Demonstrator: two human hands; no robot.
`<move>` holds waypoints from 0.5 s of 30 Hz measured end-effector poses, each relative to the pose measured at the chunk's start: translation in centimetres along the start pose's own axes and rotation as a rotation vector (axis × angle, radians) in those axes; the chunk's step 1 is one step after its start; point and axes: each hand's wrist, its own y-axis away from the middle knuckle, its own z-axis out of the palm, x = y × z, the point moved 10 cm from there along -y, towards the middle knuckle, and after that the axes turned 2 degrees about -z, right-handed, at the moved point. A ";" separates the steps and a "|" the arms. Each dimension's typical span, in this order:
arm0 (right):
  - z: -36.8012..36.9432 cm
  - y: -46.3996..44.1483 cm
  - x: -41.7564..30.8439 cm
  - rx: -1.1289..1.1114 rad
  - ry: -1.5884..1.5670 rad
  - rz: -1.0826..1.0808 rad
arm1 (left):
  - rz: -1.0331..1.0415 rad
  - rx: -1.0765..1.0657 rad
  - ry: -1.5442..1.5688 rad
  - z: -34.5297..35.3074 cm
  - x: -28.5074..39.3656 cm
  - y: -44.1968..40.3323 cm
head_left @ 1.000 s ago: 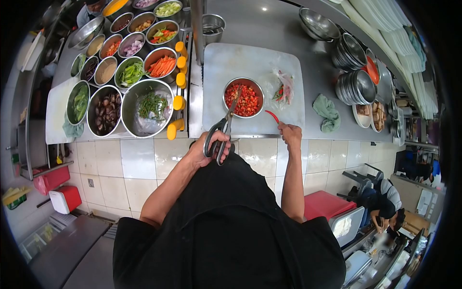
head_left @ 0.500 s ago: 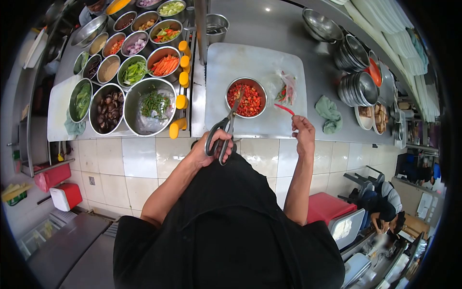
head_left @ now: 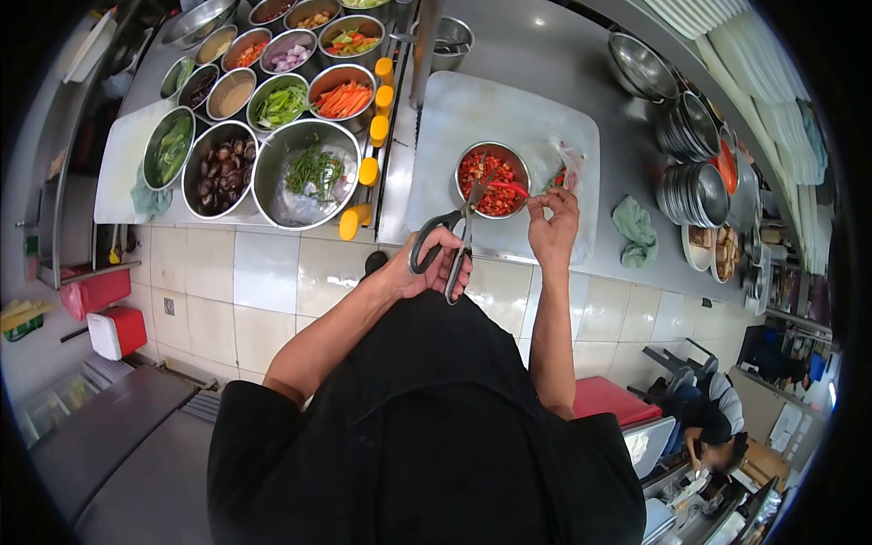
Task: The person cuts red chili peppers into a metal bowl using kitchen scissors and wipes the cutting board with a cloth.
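My left hand [head_left: 427, 268] is closed around the handles of dark-handled scissors [head_left: 467, 214]. Their blades are slightly parted and point into a metal bowl [head_left: 525, 163] of chopped red chili pieces [head_left: 479, 166]. Between the fingertips of my right hand [head_left: 554, 229] is one long red chili [head_left: 510, 188], its far end over the bowl near the blades. Whether the blades touch it I cannot tell. The bowl stands on a white cutting board [head_left: 450, 104]. Just beyond my right hand, a clear plastic bag [head_left: 570, 156] with chilies in it is partly hidden.
A green cloth [head_left: 635, 232] lies right of the board, near stacked metal bowls [head_left: 695, 195]. On the left stand several metal containers of cut vegetables, including carrot strips [head_left: 342, 99], beside yellow-capped bottles [head_left: 354, 221]. Another person [head_left: 713, 418] is at the lower right.
My right hand has moved left toward the bowl, bringing the chili from beside the bag to over the bowl at the scissors. The whole view has shifted slightly.
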 end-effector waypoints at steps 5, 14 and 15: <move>0.6 -0.1 -0.1 -0.017 0.027 -0.010 | 0.008 0.020 0.026 0.2 0.1 0.1; 0.3 -0.2 -0.1 0.024 0.065 -0.006 | 0.074 0.213 -0.129 -0.6 1.2 1.3; 0.1 -0.2 0.0 0.037 0.061 0.003 | 0.049 0.154 -0.084 -0.2 0.7 1.5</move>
